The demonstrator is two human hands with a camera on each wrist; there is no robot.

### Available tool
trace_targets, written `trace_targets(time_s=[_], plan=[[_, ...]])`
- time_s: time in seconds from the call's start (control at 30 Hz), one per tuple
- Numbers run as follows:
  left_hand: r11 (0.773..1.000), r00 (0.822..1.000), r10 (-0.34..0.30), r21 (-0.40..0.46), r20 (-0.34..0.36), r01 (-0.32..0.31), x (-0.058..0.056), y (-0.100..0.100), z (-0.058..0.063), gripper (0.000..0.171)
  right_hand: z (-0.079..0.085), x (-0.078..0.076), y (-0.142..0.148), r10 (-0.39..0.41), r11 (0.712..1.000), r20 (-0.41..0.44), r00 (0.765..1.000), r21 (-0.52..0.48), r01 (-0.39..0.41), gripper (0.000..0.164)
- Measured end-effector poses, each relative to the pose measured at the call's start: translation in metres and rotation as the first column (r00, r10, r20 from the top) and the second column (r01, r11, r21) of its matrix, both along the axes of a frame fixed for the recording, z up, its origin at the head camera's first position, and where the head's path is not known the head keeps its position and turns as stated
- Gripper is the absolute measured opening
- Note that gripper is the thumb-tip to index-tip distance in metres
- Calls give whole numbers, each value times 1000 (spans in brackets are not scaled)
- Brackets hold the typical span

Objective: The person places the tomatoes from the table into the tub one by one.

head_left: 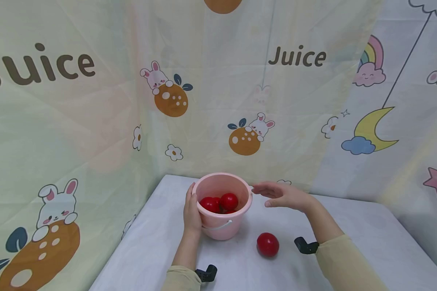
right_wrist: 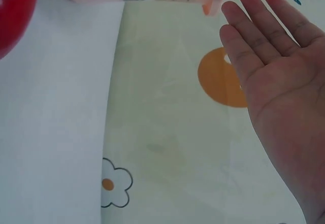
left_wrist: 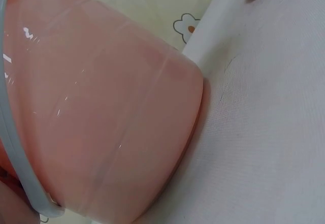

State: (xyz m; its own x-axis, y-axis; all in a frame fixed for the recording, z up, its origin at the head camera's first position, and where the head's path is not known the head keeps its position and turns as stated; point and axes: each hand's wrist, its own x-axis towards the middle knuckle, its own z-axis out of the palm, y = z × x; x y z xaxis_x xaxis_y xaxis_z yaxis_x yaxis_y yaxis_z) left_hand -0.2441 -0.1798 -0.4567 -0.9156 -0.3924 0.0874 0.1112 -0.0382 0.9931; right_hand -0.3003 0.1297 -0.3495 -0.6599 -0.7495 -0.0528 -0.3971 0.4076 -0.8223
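A pink bucket (head_left: 220,230) with a pale handle (left_wrist: 15,137) stands on the white-covered table. Several shiny red balls (head_left: 229,201) lie inside it. My left hand (head_left: 192,214) rests along the bucket's left wall, with its fingers pointing up towards the rim; in the left wrist view little of that hand shows. To the right of the rim, my right hand (head_left: 285,196) hovers with fingers extended and nothing held. Its palm and several straight fingers show in the right wrist view. One loose red ball (head_left: 268,245) sits on the table in front of the bucket, below the right hand.
The white cloth (head_left: 349,230) covers the table, whose back edge runs just behind the bucket. Printed curtains (head_left: 211,93) with rabbits, oranges and lettering hang behind and on the left. A black band (head_left: 306,245) is around the right wrist, and another (head_left: 206,273) around the left.
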Motion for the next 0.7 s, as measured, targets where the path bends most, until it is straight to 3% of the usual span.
trace_targets(time_s=[0.4,0.7], plan=[[999,999,-37,25,25,37,-2,-2,0,49,-26,9,28,-29,1000,41,999,-6,29,62],[1000,1000,-11,6,5,11,0,0,1,45,-56,22,35,-62,998,117,991,-3,63,59]])
